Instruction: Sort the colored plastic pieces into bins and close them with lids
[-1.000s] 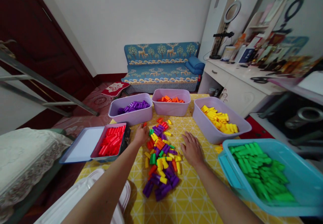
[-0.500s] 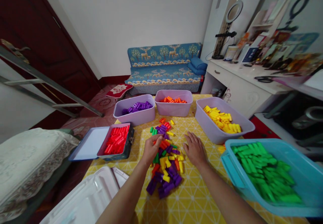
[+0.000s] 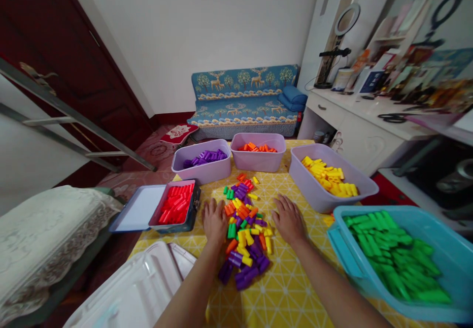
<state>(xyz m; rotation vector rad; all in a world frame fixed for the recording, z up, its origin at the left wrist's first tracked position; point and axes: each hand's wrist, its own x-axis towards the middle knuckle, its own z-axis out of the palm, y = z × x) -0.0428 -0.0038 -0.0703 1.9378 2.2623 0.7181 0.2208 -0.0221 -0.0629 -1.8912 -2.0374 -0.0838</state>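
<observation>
A heap of small plastic blocks [image 3: 246, 229] in purple, yellow, orange, red and green lies on the yellow patterned tablecloth [image 3: 288, 293]. My left hand [image 3: 215, 221] rests flat on the cloth against the heap's left side, fingers stretched out. My right hand [image 3: 288, 219] lies flat against the heap's right side, fingers spread. Neither hand holds a block.
Lilac tubs hold purple blocks [image 3: 202, 159], orange blocks [image 3: 257, 147] and yellow blocks [image 3: 328, 175]. A blue bin [image 3: 436, 224] at the right holds green blocks. An open tin [image 3: 175, 205] at the left holds red blocks. A white lid [image 3: 136, 293] lies near left.
My left hand came back from the far left of the heap, near the tin, and now lies flat beside the heap. My right hand has barely moved. The view shifted slightly.
</observation>
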